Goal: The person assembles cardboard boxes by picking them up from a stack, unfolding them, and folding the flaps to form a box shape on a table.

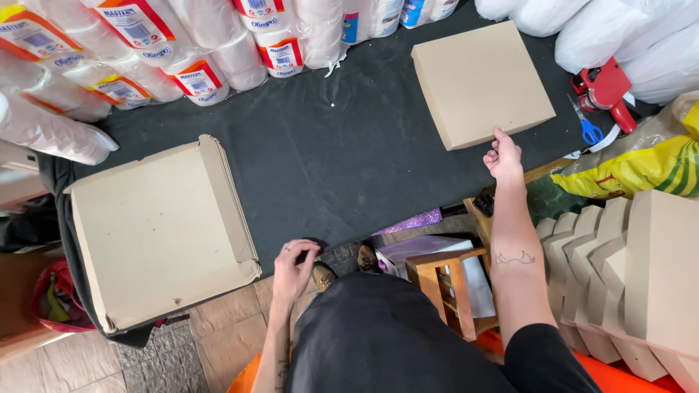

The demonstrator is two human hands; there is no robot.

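While fingers curl, right hand (504,156) touches closed box (480,84).

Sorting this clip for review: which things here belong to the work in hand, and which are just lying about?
In hand:
- closed cardboard box, right hand touching its near edge
- open cardboard box, nearest the left hand
- stack of folded boxes

Lying about:
- red tape dispenser
- blue scissors
- wrapped paper rolls
- yellow bag
- wooden stool
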